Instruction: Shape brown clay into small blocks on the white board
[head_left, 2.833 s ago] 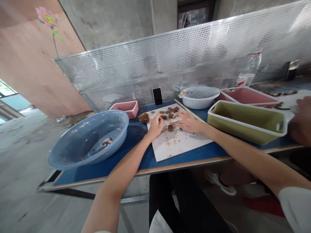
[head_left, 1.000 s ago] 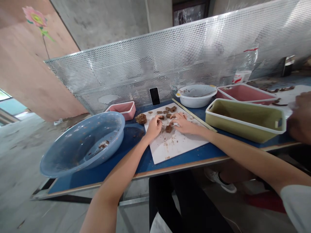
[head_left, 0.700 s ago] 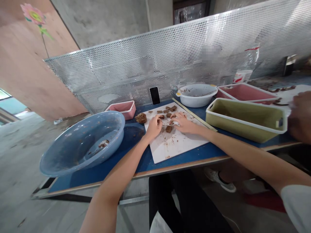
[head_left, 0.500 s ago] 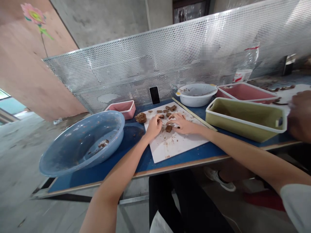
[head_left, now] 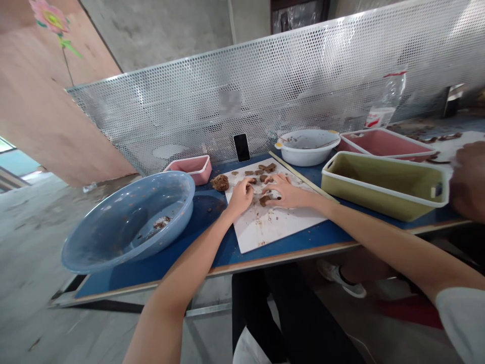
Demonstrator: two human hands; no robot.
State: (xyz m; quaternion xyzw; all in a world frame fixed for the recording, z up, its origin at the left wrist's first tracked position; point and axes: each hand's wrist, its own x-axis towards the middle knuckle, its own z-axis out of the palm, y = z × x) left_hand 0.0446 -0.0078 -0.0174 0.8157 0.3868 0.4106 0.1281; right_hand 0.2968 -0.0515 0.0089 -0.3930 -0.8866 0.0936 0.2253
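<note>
A white board [head_left: 261, 237] lies on the blue table, with several brown, clay-like pieces [head_left: 268, 167] along its far part and crumbs scattered over it. My left hand [head_left: 241, 197] rests at the board's left side, its fingers curled in; what they hold, if anything, is hidden. Just beyond its fingertips lies a small dark brown piece [head_left: 253, 180]. My right hand [head_left: 286, 193] has its fingers apart, with thumb and forefinger beside a brown lump [head_left: 264, 200]; I cannot tell whether they touch it. A larger, rough brown lump [head_left: 220, 182] sits at the board's left edge.
To the left stands a big blue basin [head_left: 94, 242] with brown residue. A small pink tub [head_left: 204, 172], a phone [head_left: 241, 147] and a white basin [head_left: 307, 157] line the back. Beside a thin strip [head_left: 303, 177] are a green tub [head_left: 379, 194] and a co-worker's blurred hand [head_left: 470, 174].
My right hand's thumb and forefinger have shifted slightly around the brown lump, which looks a little turned. The left hand has hardly moved.
</note>
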